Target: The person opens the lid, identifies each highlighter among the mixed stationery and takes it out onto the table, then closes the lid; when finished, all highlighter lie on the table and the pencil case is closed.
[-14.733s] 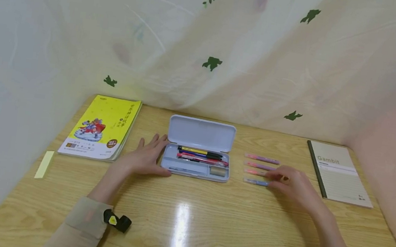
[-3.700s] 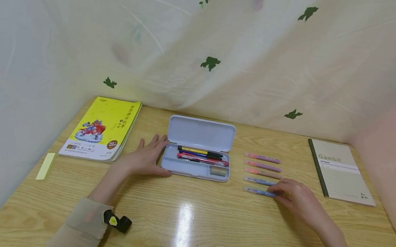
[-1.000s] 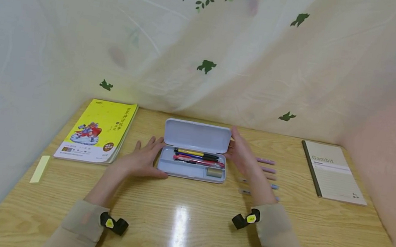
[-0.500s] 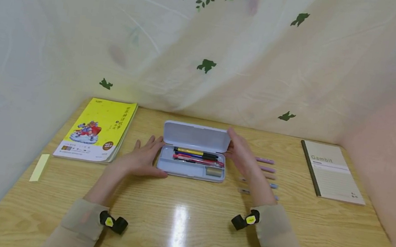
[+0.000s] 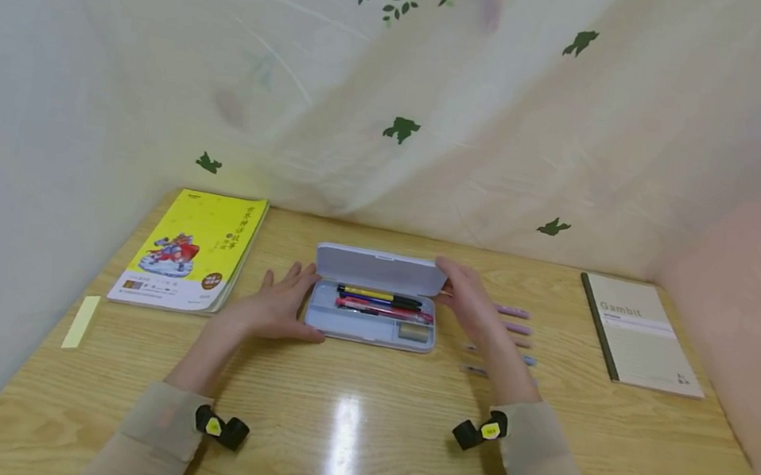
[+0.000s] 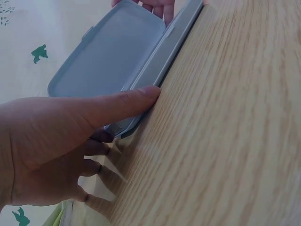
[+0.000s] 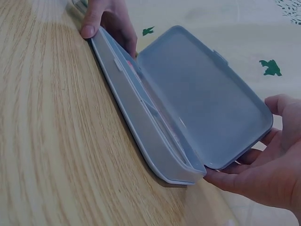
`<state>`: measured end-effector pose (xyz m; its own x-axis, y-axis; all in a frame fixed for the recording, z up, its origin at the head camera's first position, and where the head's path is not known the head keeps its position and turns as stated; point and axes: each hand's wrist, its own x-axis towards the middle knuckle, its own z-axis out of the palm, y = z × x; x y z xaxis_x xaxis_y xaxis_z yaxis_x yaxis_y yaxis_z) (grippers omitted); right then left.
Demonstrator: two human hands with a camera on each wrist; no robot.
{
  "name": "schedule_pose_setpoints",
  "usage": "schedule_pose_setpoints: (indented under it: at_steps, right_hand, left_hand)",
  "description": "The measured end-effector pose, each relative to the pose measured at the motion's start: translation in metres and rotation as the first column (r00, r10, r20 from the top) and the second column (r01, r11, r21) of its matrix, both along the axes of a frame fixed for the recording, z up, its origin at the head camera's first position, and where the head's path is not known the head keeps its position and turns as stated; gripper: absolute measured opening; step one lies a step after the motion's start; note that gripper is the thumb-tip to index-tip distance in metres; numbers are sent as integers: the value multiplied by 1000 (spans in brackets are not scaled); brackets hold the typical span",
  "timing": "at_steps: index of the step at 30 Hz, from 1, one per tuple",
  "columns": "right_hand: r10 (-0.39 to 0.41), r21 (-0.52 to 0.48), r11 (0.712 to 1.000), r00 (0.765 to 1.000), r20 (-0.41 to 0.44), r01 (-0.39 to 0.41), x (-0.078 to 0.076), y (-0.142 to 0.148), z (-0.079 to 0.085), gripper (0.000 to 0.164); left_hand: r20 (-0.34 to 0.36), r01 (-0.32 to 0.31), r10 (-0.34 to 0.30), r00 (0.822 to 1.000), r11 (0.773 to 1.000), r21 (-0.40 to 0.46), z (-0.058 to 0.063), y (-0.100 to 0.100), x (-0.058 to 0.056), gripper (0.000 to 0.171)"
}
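A light blue pencil case (image 5: pixel 368 331) lies on the table with its hinged lid (image 5: pixel 376 269) raised and leaning forward. Inside are a yellow-and-black pen (image 5: pixel 376 295), pink and blue pens, and a small grey-brown block (image 5: pixel 414 332). My left hand (image 5: pixel 277 308) is spread at the case's left end, its thumb (image 6: pixel 141 94) along the front corner and other fingertips touching the table. My right hand (image 7: pixel 273 165) holds the lid's right edge, thumb on the inner side and fingers behind it. Several capped pens (image 5: pixel 513 312) lie in a column, partly hidden beneath my right forearm.
A yellow book (image 5: pixel 195 245) lies at the left, with a pale yellow strip (image 5: pixel 81 322) near its lower corner. On the right is a notebook (image 5: pixel 642 332) marked Gambit. A patterned curtain (image 5: pixel 389 174) encloses the wooden table (image 5: pixel 283 425) at the back and sides.
Two blue pens joined the column earlier. My right hand has since left them for the lid, which has tipped forward over the last second. My left hand stays at the case.
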<state>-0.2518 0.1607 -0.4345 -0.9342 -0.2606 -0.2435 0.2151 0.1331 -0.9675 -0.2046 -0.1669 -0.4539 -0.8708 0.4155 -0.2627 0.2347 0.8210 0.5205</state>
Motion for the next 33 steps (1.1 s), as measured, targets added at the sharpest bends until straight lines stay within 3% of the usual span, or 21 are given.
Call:
schedule_pose_setpoints:
  at_steps: [13, 20, 25, 33]
  right_hand:
    - [103, 41, 994, 991, -84, -100, 8, 11, -1, 58]
    - [145, 92, 987, 981, -126, -134, 10, 12, -1, 49]
    - [238, 165, 963, 957, -165, -211, 12, 17, -2, 41]
    - [381, 258, 909, 904, -194, -328, 15, 22, -5, 42]
  left_hand:
    - [-13, 5, -5, 1000, 1000, -3, 2, 2, 1, 119]
    - [-13, 3, -3, 1000, 1000, -8, 1, 1, 2, 122]
    - [-9, 1, -1, 1000, 1000, -1, 1, 0, 2, 121]
    - [-7, -8, 8, 1000, 1000, -10, 0, -1, 2, 125]
